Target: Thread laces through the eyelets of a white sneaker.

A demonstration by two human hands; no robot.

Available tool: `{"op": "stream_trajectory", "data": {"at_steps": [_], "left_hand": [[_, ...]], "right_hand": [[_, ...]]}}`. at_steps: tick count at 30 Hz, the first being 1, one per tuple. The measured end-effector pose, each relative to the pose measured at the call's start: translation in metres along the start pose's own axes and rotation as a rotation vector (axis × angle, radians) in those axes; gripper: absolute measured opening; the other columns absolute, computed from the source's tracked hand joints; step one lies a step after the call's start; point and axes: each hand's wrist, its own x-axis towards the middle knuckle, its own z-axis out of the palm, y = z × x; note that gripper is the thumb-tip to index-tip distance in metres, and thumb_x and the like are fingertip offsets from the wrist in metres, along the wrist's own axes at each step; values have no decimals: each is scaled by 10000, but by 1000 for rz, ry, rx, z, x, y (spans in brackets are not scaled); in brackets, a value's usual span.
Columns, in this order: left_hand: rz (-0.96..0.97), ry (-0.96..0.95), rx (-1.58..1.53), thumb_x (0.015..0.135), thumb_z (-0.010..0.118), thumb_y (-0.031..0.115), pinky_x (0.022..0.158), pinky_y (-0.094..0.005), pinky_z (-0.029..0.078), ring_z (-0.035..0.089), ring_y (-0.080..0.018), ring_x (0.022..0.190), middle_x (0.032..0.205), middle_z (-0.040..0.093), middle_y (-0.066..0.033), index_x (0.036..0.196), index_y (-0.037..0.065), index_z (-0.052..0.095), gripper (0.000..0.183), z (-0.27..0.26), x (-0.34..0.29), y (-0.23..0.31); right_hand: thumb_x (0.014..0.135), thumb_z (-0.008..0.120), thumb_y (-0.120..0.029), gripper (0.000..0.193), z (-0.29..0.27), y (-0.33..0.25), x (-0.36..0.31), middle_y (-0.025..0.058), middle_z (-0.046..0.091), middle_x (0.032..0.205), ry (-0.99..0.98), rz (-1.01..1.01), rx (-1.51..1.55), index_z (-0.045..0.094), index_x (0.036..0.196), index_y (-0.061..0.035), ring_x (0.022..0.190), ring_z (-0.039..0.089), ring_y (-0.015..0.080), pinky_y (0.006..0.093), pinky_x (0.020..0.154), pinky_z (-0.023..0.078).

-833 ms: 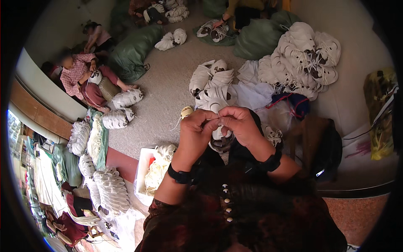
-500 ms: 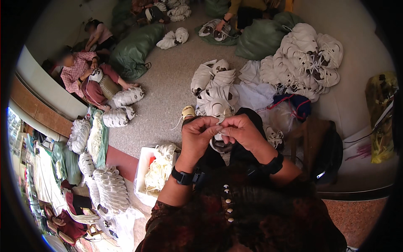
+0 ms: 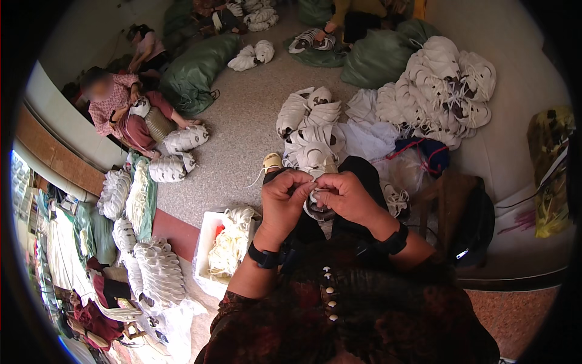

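My left hand (image 3: 285, 192) and my right hand (image 3: 348, 195) meet above my lap, each closed in a pinch. A small white piece shows between the fingertips; whether it is lace or the edge of an upper, I cannot tell. Just beneath my fingers, between my knees, sits a white shoe upper (image 3: 317, 212), partly hidden by the hands. Beyond it, a row of nested white shoe uppers (image 3: 309, 134) stretches away across the floor. Left of my left hand, a loose pale lace (image 3: 257, 182) trails near a yellowish shoe (image 3: 272, 161).
By my left forearm stands a white box (image 3: 206, 258) of cream laces. A large heap of white uppers (image 3: 445, 85) lies to the right, near green sacks (image 3: 379, 57). Bundled uppers (image 3: 159, 273) line the left side. A seated person (image 3: 115, 103) handles uppers at far left.
My fingertips have drawn slightly closer together, and less of the white piece shows between them. At the back, another person's hand has shifted up and right over the uppers.
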Motion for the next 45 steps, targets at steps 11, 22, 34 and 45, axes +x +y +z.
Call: {"op": "stream_trajectory", "data": {"at_steps": [11,22,34,45], "left_hand": [[187,-104,521,764,663,149,736,-325,474,600,-256,834,912,621,-127,984,-4,572,283,4,1,-32],[234,-519,922,656,703,185,1006,-384,327,361,-283,1246,1281,434,-124,1164,35,530,557,13,-12,-120],[-196,240,489,722,630,70,638,-298,491,612,-201,668,704,609,-92,870,-4,556,181,-5,16,-163],[-196,260,452,724,620,64,618,-283,493,634,-190,644,709,649,-120,762,19,640,62,7,47,-189]], "right_hand": [[857,530,-64,183,-24,27,26,15,502,562,80,-124,-300,512,693,16,513,448,69,237,472,358],[906,471,-66,137,-27,-225,28,75,463,784,279,-1004,124,476,849,59,521,294,96,216,566,284],[891,460,-42,100,-27,-227,32,91,416,791,-65,-848,54,433,836,38,561,345,131,269,554,310],[892,433,-51,121,-43,-225,35,103,433,818,-101,-790,39,432,852,63,528,348,123,260,603,374]]}}
